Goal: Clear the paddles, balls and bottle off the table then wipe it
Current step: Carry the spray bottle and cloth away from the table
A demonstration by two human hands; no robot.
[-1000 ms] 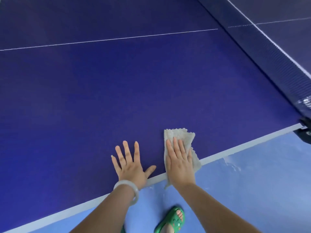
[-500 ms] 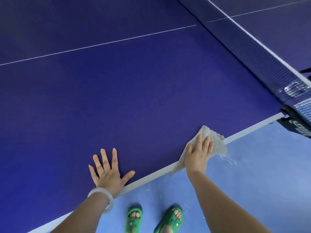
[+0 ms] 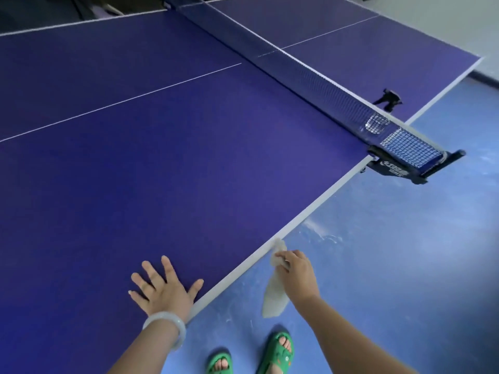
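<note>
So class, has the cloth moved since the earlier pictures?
Yes. The cloth slid outward past the table's white edge and now hangs from the right hand.

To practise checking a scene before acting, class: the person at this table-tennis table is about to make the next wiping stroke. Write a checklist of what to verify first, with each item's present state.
1. Cloth held: the right hand grips the cloth. Ok.
2. Cloth on the playing surface: it hangs off the side edge of the table, mostly below it. Not ok.
3. Bracing: the left hand lies flat on the table. Ok.
4. Near half free of paddles, balls and bottle: none show in the visible part. Ok.
5. Far half, past the net: a small dark thing stands by its edge, and what it is cannot be made out. Cannot tell.
</note>
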